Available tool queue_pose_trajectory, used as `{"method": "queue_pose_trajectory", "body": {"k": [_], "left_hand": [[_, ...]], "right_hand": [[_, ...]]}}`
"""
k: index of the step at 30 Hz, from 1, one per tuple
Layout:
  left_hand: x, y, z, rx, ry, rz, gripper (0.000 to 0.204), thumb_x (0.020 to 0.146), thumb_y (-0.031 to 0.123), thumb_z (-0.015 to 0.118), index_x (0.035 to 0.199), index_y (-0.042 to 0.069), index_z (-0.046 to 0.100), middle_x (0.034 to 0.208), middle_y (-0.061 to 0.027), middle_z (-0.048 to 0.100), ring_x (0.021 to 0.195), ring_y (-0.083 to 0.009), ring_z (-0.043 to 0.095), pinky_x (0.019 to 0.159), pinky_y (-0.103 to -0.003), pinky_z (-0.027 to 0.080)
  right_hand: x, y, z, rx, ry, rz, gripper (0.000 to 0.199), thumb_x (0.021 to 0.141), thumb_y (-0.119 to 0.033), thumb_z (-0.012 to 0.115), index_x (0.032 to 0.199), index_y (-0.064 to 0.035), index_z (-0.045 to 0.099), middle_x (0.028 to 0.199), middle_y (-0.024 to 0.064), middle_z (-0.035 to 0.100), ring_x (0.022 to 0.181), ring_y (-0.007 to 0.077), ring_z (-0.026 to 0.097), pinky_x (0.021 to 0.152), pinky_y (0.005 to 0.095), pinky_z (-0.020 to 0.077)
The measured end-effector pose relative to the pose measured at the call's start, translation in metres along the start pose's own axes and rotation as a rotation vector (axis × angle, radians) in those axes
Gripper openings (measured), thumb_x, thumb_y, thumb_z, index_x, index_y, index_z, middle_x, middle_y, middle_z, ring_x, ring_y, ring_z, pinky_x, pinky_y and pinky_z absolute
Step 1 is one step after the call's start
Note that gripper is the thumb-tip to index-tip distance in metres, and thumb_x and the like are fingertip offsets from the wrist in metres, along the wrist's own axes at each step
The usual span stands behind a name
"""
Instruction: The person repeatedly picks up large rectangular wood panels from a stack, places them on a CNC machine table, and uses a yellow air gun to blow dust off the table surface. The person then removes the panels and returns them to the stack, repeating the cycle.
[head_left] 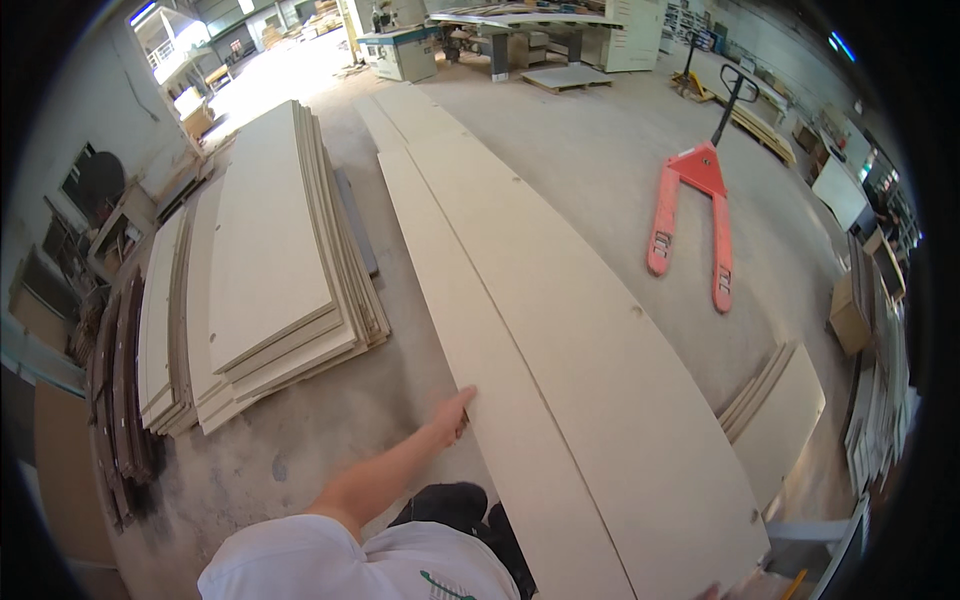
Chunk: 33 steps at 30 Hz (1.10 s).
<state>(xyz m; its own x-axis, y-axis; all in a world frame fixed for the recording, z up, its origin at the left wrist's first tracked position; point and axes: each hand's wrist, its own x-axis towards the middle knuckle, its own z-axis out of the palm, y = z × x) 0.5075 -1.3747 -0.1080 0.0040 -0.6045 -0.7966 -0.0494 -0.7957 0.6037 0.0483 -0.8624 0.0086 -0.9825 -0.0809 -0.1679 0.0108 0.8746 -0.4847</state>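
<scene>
A long pale board [510, 370] stretches away in front of me, with a narrow strip [440, 240] along its left side and a dark straight seam between the two. My left hand [457, 415] grips the left edge of the narrow strip, fingers curled at the rim and partly hidden below it. Of my right hand [710, 592] only a sliver shows at the lower picture edge, by the near end of the wide board; its fingers cannot be made out. Small dark round marks dot the wide board's right side.
Stacked pale panels [270, 230] lie to the left, with dark brown lengths [125, 380] beyond them. A red pallet jack [697, 175] stands on the floor at the right. Several smaller boards [790, 420] lie nearer right. Machines and a worktable [530, 20] stand at the back.
</scene>
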Motion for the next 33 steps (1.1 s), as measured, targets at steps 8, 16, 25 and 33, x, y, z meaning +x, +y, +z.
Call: {"method": "queue_pose_trajectory", "body": {"k": [8,16,25,33], "left_hand": [[-0.021,0.004,0.047,0.008,-0.303,-0.066,0.061,0.091,0.060,0.057,0.092,0.000,0.066,0.077,-0.0120,0.067,0.040,-0.0099,0.036,0.033,-0.027,0.027],[0.095,0.202,0.015,-0.083,-0.138,0.329,0.057,0.091,0.056,0.058,0.093,0.000,0.069,0.068,-0.0063,0.063,0.044,-0.0118,0.042,0.036,-0.029,0.028],[0.252,0.317,-0.025,0.344,0.079,0.254,0.044,0.090,0.041,0.061,0.085,-0.002,0.069,0.066,-0.0125,0.064,0.048,-0.0218,0.054,0.046,-0.037,0.043],[0.312,0.168,0.034,1.494,-0.325,0.246,0.032,0.081,0.025,0.054,0.075,-0.001,0.071,0.070,-0.0136,0.071,0.075,-0.0315,0.071,0.079,-0.040,0.056]], "right_hand": [[0.013,-0.300,0.263,0.825,-0.494,0.069,0.045,0.091,-0.019,0.068,0.125,0.0057,0.053,0.112,0.0148,0.064,0.096,0.0252,0.064,0.079,0.0372,0.0536],[-0.035,-0.597,0.401,0.893,-0.834,0.073,0.037,0.089,-0.004,0.064,0.123,0.0030,0.051,0.112,0.0135,0.063,0.096,0.0271,0.065,0.075,0.0412,0.0564],[-0.018,-0.705,0.551,0.646,-1.025,-0.049,0.026,0.088,-0.001,0.059,0.113,0.0065,0.058,0.093,0.0144,0.067,0.079,0.0286,0.068,0.070,0.0390,0.0569],[-0.041,-0.368,0.531,-0.117,-0.480,-0.288,0.021,0.081,-0.013,0.060,0.096,0.0004,0.062,0.081,0.0168,0.068,0.082,0.0329,0.068,0.068,0.0432,0.0540]]}}
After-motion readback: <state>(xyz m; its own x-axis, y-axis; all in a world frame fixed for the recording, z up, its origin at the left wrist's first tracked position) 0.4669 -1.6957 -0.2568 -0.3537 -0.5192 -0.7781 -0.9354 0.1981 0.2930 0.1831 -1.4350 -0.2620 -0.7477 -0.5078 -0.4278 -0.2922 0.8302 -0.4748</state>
